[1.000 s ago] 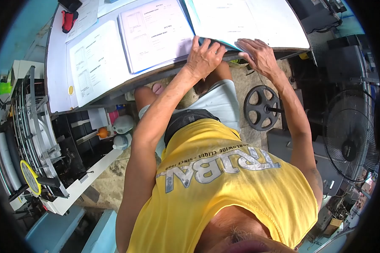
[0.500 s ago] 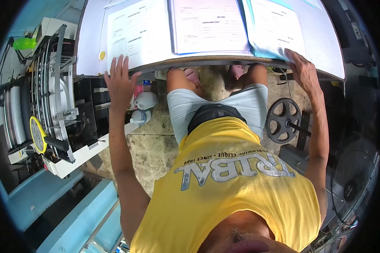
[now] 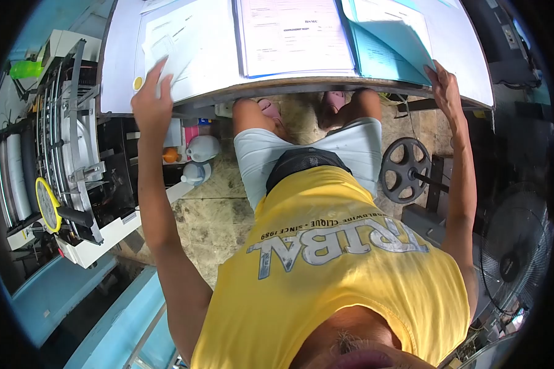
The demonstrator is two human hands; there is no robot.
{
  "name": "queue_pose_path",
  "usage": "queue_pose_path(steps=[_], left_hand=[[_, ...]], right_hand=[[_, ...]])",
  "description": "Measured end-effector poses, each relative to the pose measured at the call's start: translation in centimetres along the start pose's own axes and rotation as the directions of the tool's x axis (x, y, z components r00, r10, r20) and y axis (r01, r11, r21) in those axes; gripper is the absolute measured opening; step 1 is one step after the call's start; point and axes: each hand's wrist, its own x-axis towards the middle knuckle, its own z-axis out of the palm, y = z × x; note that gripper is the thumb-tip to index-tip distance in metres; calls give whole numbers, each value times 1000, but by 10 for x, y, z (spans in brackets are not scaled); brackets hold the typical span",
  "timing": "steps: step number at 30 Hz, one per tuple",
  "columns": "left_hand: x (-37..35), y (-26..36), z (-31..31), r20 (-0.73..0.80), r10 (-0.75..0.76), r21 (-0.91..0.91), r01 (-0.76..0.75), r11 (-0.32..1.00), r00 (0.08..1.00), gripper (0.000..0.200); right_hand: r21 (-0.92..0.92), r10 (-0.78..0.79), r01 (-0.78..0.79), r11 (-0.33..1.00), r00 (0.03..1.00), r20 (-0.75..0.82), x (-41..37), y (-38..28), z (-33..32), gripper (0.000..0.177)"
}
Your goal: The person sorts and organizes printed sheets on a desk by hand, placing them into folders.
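Looking down through the head cam from my end, I can see the left hand (image 3: 151,103) up at the near edge of the table (image 3: 118,61). Its fingers are curled round the top sheet (image 3: 169,52) of the left-hand paper pile, and that sheet is bowed up off the pile. A small yellow disc (image 3: 138,82) sits on the table just beside the thumb. Over on the other side, the right hand (image 3: 446,86) is pinched shut on the lower edge of some teal sheets (image 3: 385,49), which are tilted up off the tabletop. Between the two hands lies a middle stack (image 3: 292,37) of printed forms, flat, with neither hand touching it. Under the table there's a couple of white jugs (image 3: 202,149) near the left knee and a black handwheel (image 3: 403,170) below the right forearm.
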Motion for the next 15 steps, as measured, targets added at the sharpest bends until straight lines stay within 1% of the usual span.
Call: queue_pose_path(steps=[2, 3, 4, 5, 6, 7, 8, 9, 11, 12, 13, 15], left_hand=[[26, 43, 11, 141, -60, -107, 75, 991, 988, 59], [35, 50, 27, 161, 100, -129, -80, 988, 982, 67], [44, 55, 46, 178, 259, -154, -233, 960, 949, 76], [47, 63, 62, 238, 308, -25, -312, 950, 921, 81], [51, 77, 77, 268, 352, -5, -364, 931, 897, 76], [53, 88, 96, 312, 415, 92, -462, 882, 854, 60], [54, 103, 107, 378, 434, 96, -501, 860, 818, 57], [54, 113, 116, 443, 448, 98, -539, 837, 776, 53], [47, 122, 125, 477, 499, 79, -601, 796, 723, 42], [41, 124, 127, 496, 520, 69, -629, 774, 695, 38], [34, 123, 128, 480, 538, 73, -643, 763, 693, 37], [23, 114, 126, 449, 570, 83, -668, 740, 687, 35]], right_hand=[[142, -34, 47, 989, 995, -98, 5, 2, 2, 25], [210, -45, 76, 975, 988, -149, 8, 3, 4, 25], [253, -27, 69, 965, 986, -167, 9, 3, 5, 28], [269, 1, 47, 962, 985, -175, 10, -3, 3, 28], [286, 29, 25, 958, 983, -182, 11, -13, 2, 28], [303, 58, 2, 953, 980, -190, 12, -16, -1, 28], [346, 74, -20, 938, 987, -144, 14, 3, 3, 38], [327, 87, -28, 945, 982, -167, 15, -1, 1, 38], [292, 110, -45, 955, 972, -208, 17, -6, 1, 38], [249, 77, -20, 968, 973, -219, 22, 1, 2, 36], [272, 48, 33, 962, 957, -287, 24, 3, 6, 33], [307, -5, 147, 940, 907, -421, 34, -16, 13, 26]])
